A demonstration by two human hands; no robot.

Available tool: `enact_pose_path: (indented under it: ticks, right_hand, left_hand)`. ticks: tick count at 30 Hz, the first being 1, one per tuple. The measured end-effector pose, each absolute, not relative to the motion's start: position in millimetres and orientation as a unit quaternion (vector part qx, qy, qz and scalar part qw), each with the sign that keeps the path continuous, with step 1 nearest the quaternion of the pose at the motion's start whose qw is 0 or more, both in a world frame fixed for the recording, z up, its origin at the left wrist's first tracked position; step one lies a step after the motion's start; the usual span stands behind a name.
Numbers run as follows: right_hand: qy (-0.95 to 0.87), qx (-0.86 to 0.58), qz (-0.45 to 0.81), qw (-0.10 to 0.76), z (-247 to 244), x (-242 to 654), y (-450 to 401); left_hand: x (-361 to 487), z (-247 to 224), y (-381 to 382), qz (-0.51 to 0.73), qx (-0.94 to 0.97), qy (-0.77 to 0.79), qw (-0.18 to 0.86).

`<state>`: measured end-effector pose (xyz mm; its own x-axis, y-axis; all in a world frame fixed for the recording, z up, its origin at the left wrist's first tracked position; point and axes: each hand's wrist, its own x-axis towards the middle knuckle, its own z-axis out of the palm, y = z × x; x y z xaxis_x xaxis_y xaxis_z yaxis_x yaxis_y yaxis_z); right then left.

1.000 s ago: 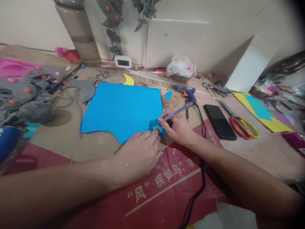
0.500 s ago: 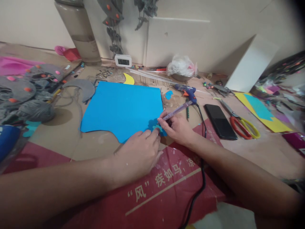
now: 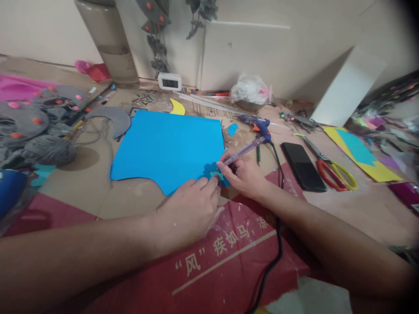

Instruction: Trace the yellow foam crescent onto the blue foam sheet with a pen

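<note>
A bright blue sheet (image 3: 170, 146), with a curved notch cut in its lower left, lies flat on the cardboard. My left hand (image 3: 194, 207) rests at its lower right edge, fingers close together, the fingertips pressing a small teal cutout (image 3: 215, 175) onto the sheet. The cutout is partly hidden by those fingers. My right hand (image 3: 244, 174) is closed around a pale purple pen (image 3: 245, 150), held slanted. The pen's tip end is beside the cutout, though the tip itself is too small to make out.
Right of my right hand lie a glue gun (image 3: 261, 126) with its black cord (image 3: 279, 244), a phone (image 3: 303, 166) and scissors (image 3: 330, 168). Behind the sheet are a yellow crescent (image 3: 177, 107) and a small clock (image 3: 170, 81). Grey yarn (image 3: 49, 148) sits at left.
</note>
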<state>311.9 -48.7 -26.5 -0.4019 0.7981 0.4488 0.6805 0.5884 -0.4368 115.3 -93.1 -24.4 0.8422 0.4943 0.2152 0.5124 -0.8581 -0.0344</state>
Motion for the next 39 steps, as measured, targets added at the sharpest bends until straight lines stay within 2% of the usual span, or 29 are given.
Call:
enact_pose_path:
  ticks: [39]
  right_hand:
    - [-0.832,-0.435,0.137,0.317,-24.0,307.6,-49.6]
  left_hand:
    - [116.0,-18.9,-94.9,-0.101,-0.958,-0.267,-0.001]
